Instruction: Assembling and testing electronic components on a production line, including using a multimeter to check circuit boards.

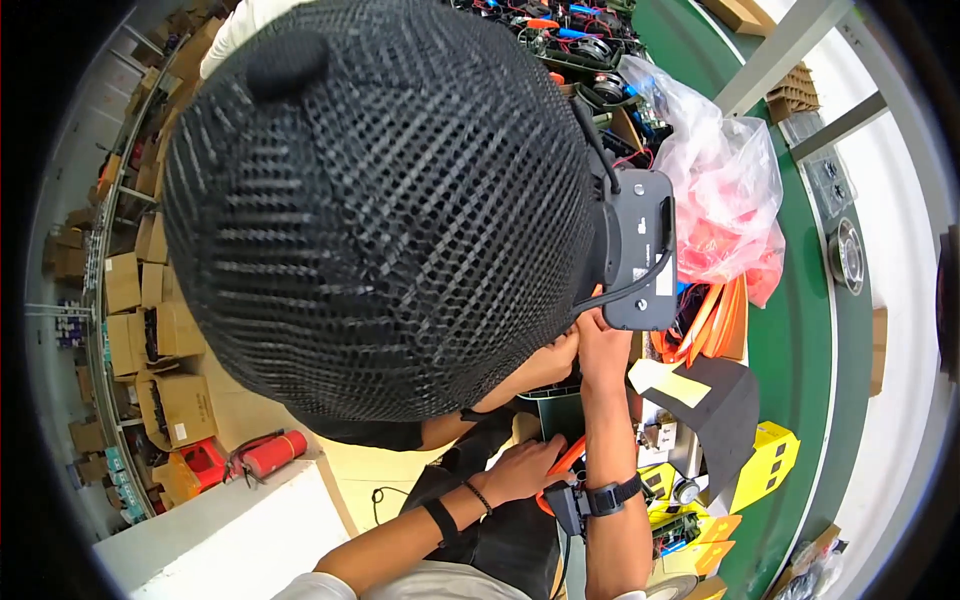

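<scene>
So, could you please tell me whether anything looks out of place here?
Yes: someone's black mesh cap fills much of the view, unusually close, partly screening the right hand and whatever it is handling. Nothing visible looks clearly spilled or damaged.

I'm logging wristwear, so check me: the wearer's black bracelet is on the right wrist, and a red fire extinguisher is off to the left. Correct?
Wrong wrist: the head view shows the bracelet on the left wrist. The fire extinguisher is off to the left.

The left hand (525, 470) is beside an orange strip (572, 456)
</scene>
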Motion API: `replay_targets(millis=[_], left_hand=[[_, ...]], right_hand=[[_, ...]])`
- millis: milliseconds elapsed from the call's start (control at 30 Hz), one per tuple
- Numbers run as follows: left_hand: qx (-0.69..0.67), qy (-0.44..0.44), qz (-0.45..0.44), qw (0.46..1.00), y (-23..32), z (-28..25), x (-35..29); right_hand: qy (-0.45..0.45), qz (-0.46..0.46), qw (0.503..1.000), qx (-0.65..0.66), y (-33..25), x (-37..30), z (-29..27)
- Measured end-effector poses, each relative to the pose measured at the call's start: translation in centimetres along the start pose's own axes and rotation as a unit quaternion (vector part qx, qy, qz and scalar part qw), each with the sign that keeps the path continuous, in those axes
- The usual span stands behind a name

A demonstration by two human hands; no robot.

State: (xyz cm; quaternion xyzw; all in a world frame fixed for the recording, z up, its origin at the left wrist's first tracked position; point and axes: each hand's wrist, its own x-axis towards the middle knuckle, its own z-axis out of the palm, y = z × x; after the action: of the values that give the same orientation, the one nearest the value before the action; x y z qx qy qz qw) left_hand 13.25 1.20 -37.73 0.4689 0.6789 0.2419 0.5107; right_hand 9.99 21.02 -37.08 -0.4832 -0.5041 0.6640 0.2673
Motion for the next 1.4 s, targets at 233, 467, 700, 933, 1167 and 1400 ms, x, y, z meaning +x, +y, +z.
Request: replay_targets(millis=[233,467,700,933,1167,1400], left_hand=[[0.012,-0.034,-0.032,0.999,0.8,-0.8,-0.2],[-0.003,-0.025,-0.019,1.000,-0.2,0.6,0.5],[-0.009,-0.051,-0.052,0.997,0.4,0.4,0.7],[0.025,-0.010,-0.014,1.000,-0.7,1.4,0.9],[0.034,-0.033,-0.010,0.999,-1.4,1.5,1.2],[0.063,-0.066,0.005,0.996,-1.8,2.1,2.2]], right_hand=[[-0.013,-0.073,0.991,0.115,-5.1,-5.4,-1.7],[-0.046,-0.139,0.981,0.128,-5.3,-9.0,-3.6],[-0.040,-0.042,0.970,0.237,-3.3,-9.5,-4.6],[-0.031,0.011,0.947,0.319,-0.5,-9.2,-5.1],[-0.100,0.049,0.901,0.419,0.0,-8.8,-3.8],[-0.085,0.085,0.917,0.380,5.1,-8.3,-4.4]])
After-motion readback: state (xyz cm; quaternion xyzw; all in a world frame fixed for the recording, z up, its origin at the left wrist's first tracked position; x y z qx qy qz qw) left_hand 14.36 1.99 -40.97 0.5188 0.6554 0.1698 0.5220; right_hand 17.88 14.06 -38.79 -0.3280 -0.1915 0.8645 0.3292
